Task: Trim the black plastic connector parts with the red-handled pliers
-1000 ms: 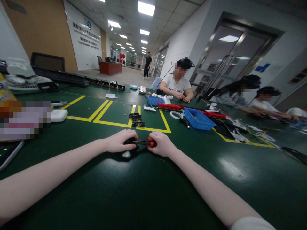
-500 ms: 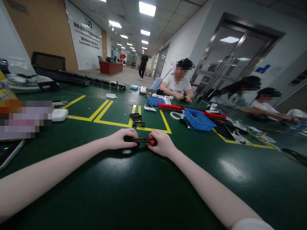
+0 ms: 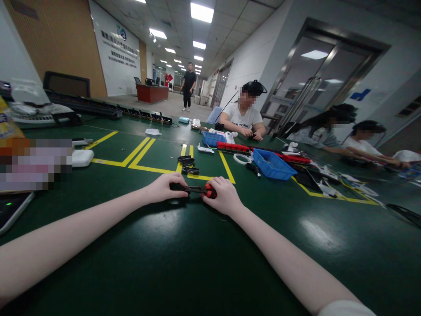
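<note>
In the head view, the right hand is clamped around the red-handled dark metal pliers, and the left hand grips a small black part at the pliers' tip, over the dark green tabletop. Narrow black pieces lie beyond the pliers; an open blue plastic bin sits beyond and right of the pliers.

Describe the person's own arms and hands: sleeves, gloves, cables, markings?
The left hand and right hand are bare, no gloves. No watch, bracelet, cable or marking shows on the left forearm or right forearm. A pale, plain sleeve edge shows on the right arm, at the bottom of the picture; no left sleeve is in view.
</note>
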A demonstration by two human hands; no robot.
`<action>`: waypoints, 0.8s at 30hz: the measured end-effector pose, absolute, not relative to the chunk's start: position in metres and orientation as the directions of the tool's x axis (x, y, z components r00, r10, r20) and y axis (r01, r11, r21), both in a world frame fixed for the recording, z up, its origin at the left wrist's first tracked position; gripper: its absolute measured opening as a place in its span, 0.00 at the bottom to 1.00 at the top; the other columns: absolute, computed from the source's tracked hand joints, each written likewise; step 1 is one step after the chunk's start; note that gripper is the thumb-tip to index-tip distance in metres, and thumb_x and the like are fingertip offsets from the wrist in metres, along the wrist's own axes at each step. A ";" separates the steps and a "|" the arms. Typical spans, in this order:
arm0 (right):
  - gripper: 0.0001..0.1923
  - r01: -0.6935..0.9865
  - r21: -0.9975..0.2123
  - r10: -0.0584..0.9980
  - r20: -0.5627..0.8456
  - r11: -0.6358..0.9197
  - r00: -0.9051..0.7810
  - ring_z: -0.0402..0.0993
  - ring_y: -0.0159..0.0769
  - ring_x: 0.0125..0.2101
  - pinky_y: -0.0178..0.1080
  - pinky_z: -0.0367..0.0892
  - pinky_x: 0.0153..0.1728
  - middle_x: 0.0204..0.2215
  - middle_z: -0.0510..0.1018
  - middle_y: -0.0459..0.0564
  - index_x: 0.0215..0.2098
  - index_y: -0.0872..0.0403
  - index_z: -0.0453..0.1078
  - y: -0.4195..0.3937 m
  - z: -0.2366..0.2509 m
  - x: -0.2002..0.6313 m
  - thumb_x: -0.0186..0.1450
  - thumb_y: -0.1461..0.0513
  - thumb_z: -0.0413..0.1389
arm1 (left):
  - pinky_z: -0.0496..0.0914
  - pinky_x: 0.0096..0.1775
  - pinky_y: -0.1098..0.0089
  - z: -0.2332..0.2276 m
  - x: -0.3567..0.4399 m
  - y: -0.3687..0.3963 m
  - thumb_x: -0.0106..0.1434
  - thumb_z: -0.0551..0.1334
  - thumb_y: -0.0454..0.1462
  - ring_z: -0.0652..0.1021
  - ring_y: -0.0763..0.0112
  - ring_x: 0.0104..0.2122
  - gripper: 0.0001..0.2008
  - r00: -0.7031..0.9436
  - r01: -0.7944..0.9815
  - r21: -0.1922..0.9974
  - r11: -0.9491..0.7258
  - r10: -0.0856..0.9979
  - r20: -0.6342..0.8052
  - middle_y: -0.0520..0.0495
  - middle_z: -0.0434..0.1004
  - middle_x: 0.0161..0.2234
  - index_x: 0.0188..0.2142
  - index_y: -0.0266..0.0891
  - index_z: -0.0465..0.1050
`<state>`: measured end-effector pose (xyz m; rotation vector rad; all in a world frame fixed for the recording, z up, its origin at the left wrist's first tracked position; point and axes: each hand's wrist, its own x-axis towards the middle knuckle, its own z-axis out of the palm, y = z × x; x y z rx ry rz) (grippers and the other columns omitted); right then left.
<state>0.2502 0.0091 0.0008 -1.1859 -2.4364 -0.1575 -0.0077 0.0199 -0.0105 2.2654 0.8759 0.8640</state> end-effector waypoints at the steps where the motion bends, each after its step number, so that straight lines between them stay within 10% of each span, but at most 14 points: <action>1: 0.12 0.775 -0.080 0.727 0.417 0.627 -0.545 0.66 0.41 0.36 0.40 0.60 0.36 0.33 0.73 0.51 0.34 0.53 0.67 0.009 0.001 0.250 0.57 0.55 0.61 | 0.69 0.43 0.63 -0.011 -0.008 0.020 0.59 0.67 0.46 0.76 0.64 0.39 0.13 0.571 0.380 0.680 -0.628 0.737 0.362 0.46 0.75 0.37 0.38 0.39 0.78; 24: 0.15 0.876 0.054 0.763 0.467 0.480 -0.447 0.67 0.41 0.37 0.41 0.59 0.38 0.34 0.75 0.51 0.35 0.53 0.69 0.010 -0.002 0.249 0.59 0.51 0.59 | 0.72 0.43 0.62 -0.014 -0.009 0.019 0.59 0.67 0.45 0.76 0.65 0.38 0.12 0.471 0.477 0.579 -0.661 0.748 0.467 0.47 0.74 0.38 0.38 0.40 0.78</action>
